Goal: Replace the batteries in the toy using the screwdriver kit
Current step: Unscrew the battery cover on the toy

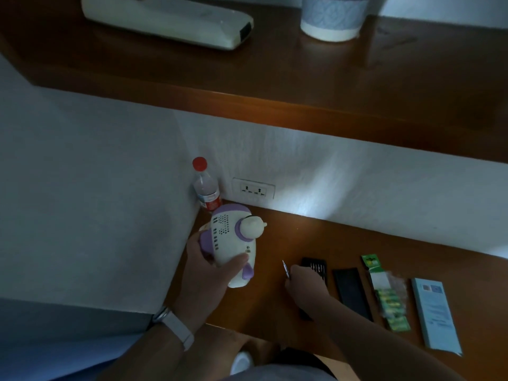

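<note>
Items, nearest first.

1. Left hand (203, 268), one white wristband (176, 325) on its wrist: fingers and thumb wrapped round the toy, held above the tabletop's left end.
2. Toy (233, 243), one: white body with purple trim and dotted speaker grille; markings too small to read.
3. Right hand (302, 281): fingers curled, pinching one slim silver screwdriver (286, 269), tip pointing away; the hand partly covers the bit tray.
4. Bit tray (316, 266), one, black, on the tabletop (275, 243); bits too small to count.
5. Black lid (350, 292), one, flat, just right of the tray.
6. Battery pack (387, 301), one, green card; print blurred, cells uncountable.
7. Pale blue leaflet (437, 317), one; text illegible.
8. Bottle (206, 188), one, red cap, red label unreadable, in the corner.
9. Wall socket (253, 188), two outlets.
10. Upper shelf: one white device (165, 20), one patterned paper cup (332, 17).
</note>
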